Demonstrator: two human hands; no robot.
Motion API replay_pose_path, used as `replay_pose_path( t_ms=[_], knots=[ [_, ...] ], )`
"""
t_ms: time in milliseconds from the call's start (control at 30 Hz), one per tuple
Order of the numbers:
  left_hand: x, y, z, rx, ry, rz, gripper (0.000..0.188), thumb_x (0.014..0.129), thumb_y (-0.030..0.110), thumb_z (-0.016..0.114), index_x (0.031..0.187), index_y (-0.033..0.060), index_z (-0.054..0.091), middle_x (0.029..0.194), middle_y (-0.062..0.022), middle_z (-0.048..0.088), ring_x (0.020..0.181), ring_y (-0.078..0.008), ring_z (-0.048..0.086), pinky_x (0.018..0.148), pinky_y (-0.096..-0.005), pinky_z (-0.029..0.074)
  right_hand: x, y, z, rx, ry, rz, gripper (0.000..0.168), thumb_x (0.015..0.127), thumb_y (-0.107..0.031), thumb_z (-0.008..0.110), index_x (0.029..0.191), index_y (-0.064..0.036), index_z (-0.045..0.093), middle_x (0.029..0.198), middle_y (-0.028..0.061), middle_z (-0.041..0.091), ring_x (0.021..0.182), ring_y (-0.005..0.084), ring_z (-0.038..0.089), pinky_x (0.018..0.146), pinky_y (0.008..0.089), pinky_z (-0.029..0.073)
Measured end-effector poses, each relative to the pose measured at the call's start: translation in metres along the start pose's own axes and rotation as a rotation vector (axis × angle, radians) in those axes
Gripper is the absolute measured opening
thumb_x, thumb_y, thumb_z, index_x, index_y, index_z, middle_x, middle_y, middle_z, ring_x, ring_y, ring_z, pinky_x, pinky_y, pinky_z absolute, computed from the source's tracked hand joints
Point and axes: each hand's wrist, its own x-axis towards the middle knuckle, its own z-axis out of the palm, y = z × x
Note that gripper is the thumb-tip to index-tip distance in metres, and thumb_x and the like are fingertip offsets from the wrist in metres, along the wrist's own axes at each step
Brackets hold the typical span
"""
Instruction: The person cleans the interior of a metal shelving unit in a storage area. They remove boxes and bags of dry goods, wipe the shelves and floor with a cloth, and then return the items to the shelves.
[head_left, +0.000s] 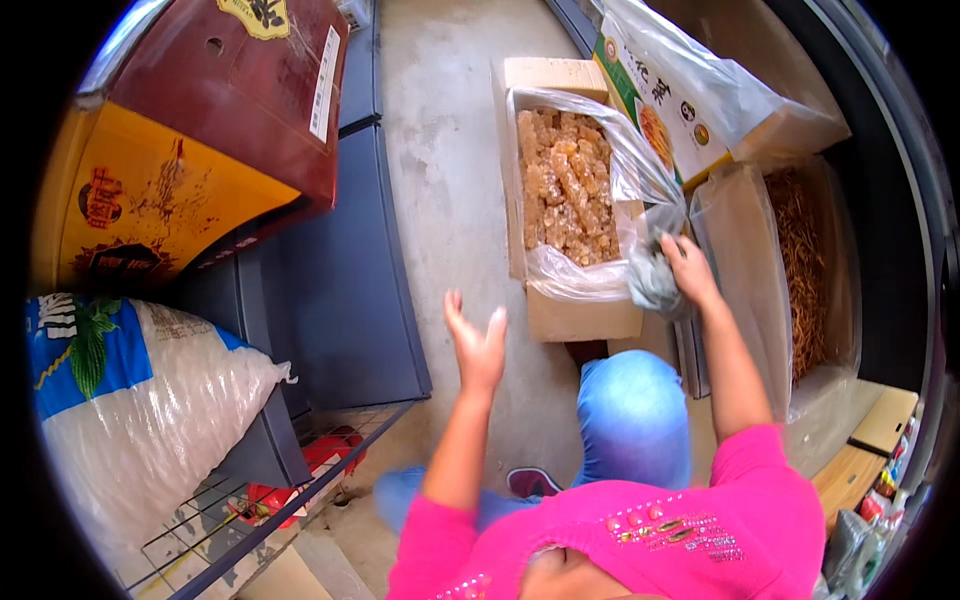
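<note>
My right hand (686, 270) grips a crumpled greyish plastic bag (654, 281) beside the near right corner of an open cardboard box (581, 319). Clear plastic lines this box, and amber lumps like rock sugar (570, 184) fill it. My left hand (477, 346) is raised over the floor to the left of the box, fingers apart, holding nothing. To the right, a second plastic-lined carton (742, 225) holds dry brown strands (799, 285).
Dark shelving (337, 270) on the left carries a red and orange carton (225, 135) and a large white and blue sack (157, 390). A wire rack (225, 525) stands below. A printed white carton (667, 105) is at the upper right, small packets (862, 540) at the lower right.
</note>
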Motion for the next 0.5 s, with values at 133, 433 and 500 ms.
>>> replay_pose_path(
  t_ms=[133, 433, 500],
  knots=[
    [0.133, 0.014, 0.075, 0.111, -0.162, -0.003, 0.094, 0.074, 0.031, 0.069, 0.136, -0.0122, 0.012, 0.138, -0.0322, 0.025, 0.131, -0.0371, 0.026, 0.107, -0.0393, 0.023, 0.015, 0.070, 0.030, -0.402, -0.077, 0.338, 0.090, 0.076, -0.073, 0.042, 0.124, 0.003, 0.049, 0.124, 0.0337, 0.045, 0.119, 0.0422, 0.043, 0.099, 0.0454, 0.035],
    [0.247, -0.001, 0.117, 0.449, -0.394, -0.155, 0.037, 0.073, 0.015, 0.062, 0.103, -0.0060, 0.058, 0.091, -0.0208, 0.064, 0.084, -0.0266, 0.063, 0.074, -0.0371, 0.049, 0.130, 0.136, 0.082, 0.157, -0.229, -0.068, 0.054, 0.075, -0.025, 0.063, 0.121, 0.001, 0.051, 0.122, 0.0150, 0.054, 0.114, 0.0267, 0.050, 0.098, 0.0330, 0.036],
    [0.246, -0.020, 0.098, 0.418, -0.303, -0.103, 0.026, 0.074, 0.011, 0.060, 0.095, -0.0035, 0.063, 0.084, -0.0169, 0.066, 0.078, -0.0236, 0.064, 0.071, -0.0343, 0.050, 0.126, 0.129, 0.082, 0.168, -0.304, 0.056, 0.043, 0.071, -0.012, 0.058, 0.112, 0.002, 0.056, 0.108, 0.0099, 0.060, 0.099, 0.0217, 0.055, 0.087, 0.0312, 0.042]
  ],
)
